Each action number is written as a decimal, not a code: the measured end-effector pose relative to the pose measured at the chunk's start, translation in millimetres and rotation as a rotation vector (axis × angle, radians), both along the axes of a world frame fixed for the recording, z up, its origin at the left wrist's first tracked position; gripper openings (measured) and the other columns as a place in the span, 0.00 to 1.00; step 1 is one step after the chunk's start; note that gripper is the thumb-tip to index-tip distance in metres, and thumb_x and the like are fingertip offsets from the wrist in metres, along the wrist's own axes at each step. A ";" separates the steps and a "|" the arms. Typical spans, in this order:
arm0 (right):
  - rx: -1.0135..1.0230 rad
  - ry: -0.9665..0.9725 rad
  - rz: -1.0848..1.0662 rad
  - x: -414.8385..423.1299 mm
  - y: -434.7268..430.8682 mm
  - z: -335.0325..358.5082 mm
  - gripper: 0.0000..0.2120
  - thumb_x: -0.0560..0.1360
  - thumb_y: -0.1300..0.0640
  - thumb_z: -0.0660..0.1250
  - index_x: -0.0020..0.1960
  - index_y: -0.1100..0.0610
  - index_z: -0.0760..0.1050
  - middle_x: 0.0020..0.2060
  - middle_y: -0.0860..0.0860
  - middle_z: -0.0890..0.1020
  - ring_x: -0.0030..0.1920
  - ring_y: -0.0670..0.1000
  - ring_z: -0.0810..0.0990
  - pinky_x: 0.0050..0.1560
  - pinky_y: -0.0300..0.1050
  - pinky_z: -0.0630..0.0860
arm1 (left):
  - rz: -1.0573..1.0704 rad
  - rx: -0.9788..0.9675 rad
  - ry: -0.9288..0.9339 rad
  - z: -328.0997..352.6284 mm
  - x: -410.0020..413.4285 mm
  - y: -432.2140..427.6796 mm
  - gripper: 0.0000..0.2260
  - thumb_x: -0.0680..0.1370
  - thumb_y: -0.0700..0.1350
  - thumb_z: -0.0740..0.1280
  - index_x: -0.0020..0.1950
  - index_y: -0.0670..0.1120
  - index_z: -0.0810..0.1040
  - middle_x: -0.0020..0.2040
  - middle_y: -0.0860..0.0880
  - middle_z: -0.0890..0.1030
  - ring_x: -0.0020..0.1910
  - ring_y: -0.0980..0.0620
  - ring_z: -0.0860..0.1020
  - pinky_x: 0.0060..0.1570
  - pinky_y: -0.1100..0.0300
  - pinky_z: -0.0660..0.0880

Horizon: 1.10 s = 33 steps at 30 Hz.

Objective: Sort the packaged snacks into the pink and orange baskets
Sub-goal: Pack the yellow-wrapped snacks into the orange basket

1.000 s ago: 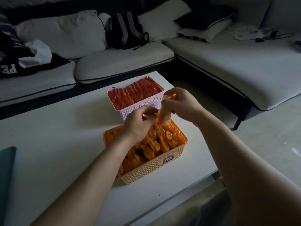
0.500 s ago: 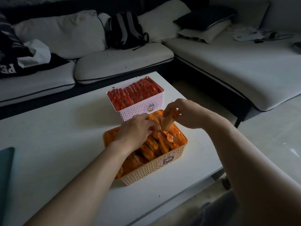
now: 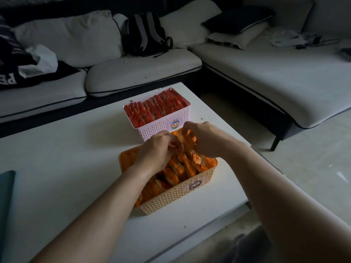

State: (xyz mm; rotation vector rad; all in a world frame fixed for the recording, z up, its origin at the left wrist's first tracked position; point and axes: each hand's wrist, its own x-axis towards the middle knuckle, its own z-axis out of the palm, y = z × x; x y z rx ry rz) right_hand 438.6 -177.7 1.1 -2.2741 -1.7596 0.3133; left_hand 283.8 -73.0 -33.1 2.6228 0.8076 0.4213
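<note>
A pale corner sofa (image 3: 266, 76) is standing behind and to the right of a white low table (image 3: 57, 158), and the whole room is sitting in dim light. A dark striped backpack (image 3: 146, 35) is leaning against the sofa back. A dark pillow (image 3: 237, 19) is resting on a pale cushion (image 3: 237, 39), dark clothes (image 3: 11, 69) are lying at the left, and a pale floor (image 3: 313, 149) is showing on the right.

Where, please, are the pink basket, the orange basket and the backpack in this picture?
pink basket (image 3: 152, 128): head view, front lattice wall.
orange basket (image 3: 171, 198): head view, front wall.
backpack (image 3: 144, 33): head view, striped front.
</note>
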 end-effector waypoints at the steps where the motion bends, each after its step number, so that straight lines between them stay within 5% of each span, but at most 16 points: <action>1: 0.009 -0.018 0.003 -0.4 0.0 0.3 0.24 0.78 0.64 0.68 0.71 0.51 0.69 0.57 0.53 0.81 0.44 0.55 0.84 0.41 0.49 0.86 | 0.004 -0.007 -0.011 -0.5 1.3 -0.4 0.06 0.79 0.44 0.71 0.55 0.52 0.84 0.54 0.55 0.79 0.54 0.52 0.78 0.49 0.61 0.72; 7: 0.020 -0.204 -0.057 1.7 1.8 -5.8 0.17 0.76 0.60 0.71 0.65 0.52 0.77 0.52 0.49 0.81 0.41 0.50 0.82 0.37 0.45 0.85 | -0.014 0.018 0.012 3.6 6.5 -0.7 0.06 0.79 0.44 0.71 0.54 0.52 0.84 0.56 0.53 0.81 0.55 0.49 0.79 0.52 0.53 0.78; 12: -0.070 -0.158 -0.061 -0.8 6.1 -14.6 0.15 0.78 0.59 0.69 0.64 0.52 0.78 0.47 0.50 0.82 0.41 0.50 0.83 0.39 0.46 0.85 | 0.008 0.012 0.066 -3.2 3.3 -1.8 0.07 0.79 0.48 0.70 0.57 0.54 0.84 0.57 0.54 0.81 0.56 0.51 0.79 0.52 0.55 0.79; 16: 0.024 -0.016 -0.028 6.4 3.6 -2.3 0.20 0.77 0.60 0.70 0.68 0.50 0.77 0.54 0.48 0.83 0.43 0.50 0.85 0.42 0.47 0.86 | -0.002 -0.037 -0.110 -2.6 1.1 -9.0 0.10 0.78 0.58 0.68 0.53 0.54 0.83 0.53 0.55 0.80 0.51 0.55 0.78 0.47 0.58 0.79; 21: -0.061 -0.168 -0.073 -9.7 5.8 -11.7 0.10 0.81 0.50 0.63 0.53 0.52 0.82 0.44 0.50 0.84 0.40 0.49 0.83 0.37 0.45 0.83 | -0.029 0.004 -0.040 -9.8 1.5 -19.0 0.07 0.79 0.52 0.71 0.52 0.53 0.86 0.50 0.54 0.84 0.49 0.53 0.81 0.47 0.56 0.80; 25: -0.108 -0.193 -0.072 -12.4 0.1 -10.0 0.12 0.82 0.51 0.60 0.54 0.54 0.80 0.42 0.50 0.81 0.38 0.49 0.82 0.36 0.43 0.83 | -0.038 -0.090 -0.058 -4.5 -13.9 -21.3 0.08 0.80 0.51 0.69 0.54 0.52 0.86 0.51 0.55 0.85 0.49 0.55 0.81 0.47 0.60 0.78; 30: 0.110 0.164 -0.306 -2.3 -8.0 -14.0 0.15 0.82 0.52 0.63 0.68 0.53 0.76 0.61 0.52 0.79 0.54 0.54 0.81 0.52 0.49 0.83 | 0.548 0.022 -0.304 -4.2 -73.6 -23.5 0.10 0.77 0.46 0.71 0.58 0.49 0.80 0.56 0.49 0.80 0.56 0.47 0.77 0.51 0.56 0.75; 33: -0.104 0.380 -0.449 -12.2 -8.9 -16.3 0.18 0.84 0.47 0.58 0.67 0.56 0.75 0.58 0.54 0.80 0.51 0.55 0.83 0.49 0.48 0.82 | 0.875 -0.330 -0.120 -20.7 -99.8 -18.3 0.25 0.74 0.57 0.69 0.63 0.42 0.77 0.61 0.40 0.80 0.58 0.38 0.78 0.58 0.46 0.77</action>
